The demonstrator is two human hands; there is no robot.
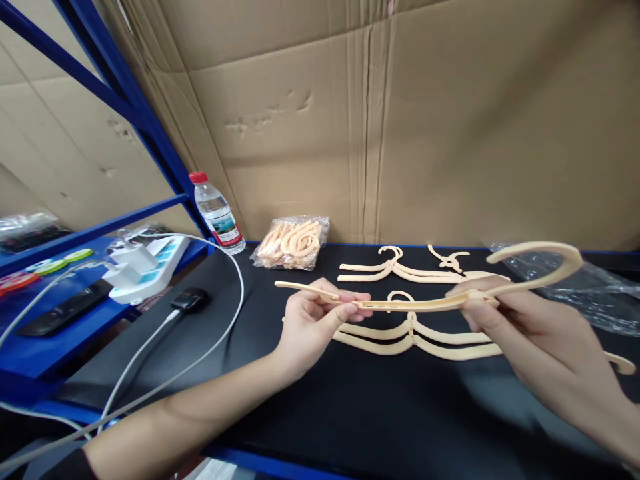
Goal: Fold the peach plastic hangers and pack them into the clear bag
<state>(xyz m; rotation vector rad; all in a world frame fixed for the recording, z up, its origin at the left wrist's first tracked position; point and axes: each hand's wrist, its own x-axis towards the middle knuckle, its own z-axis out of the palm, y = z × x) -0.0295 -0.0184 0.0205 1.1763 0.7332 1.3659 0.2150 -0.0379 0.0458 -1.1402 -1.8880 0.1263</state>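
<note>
Head cam: I've got the hanger (415,306) at 4 o'clock, above the worktop (310,420). L hand (306,327) fingers clamped on its 9 o'clock part, R hand (540,330) fingers nr the hook's (574,259) base. Prob. light, stiffish, slick; I'd grip flat parts.

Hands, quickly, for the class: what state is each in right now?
Left hand: closed, thumb and fingers pinching the hanger.
Right hand: closed, gripping the same hanger near the base of its hook.
</note>
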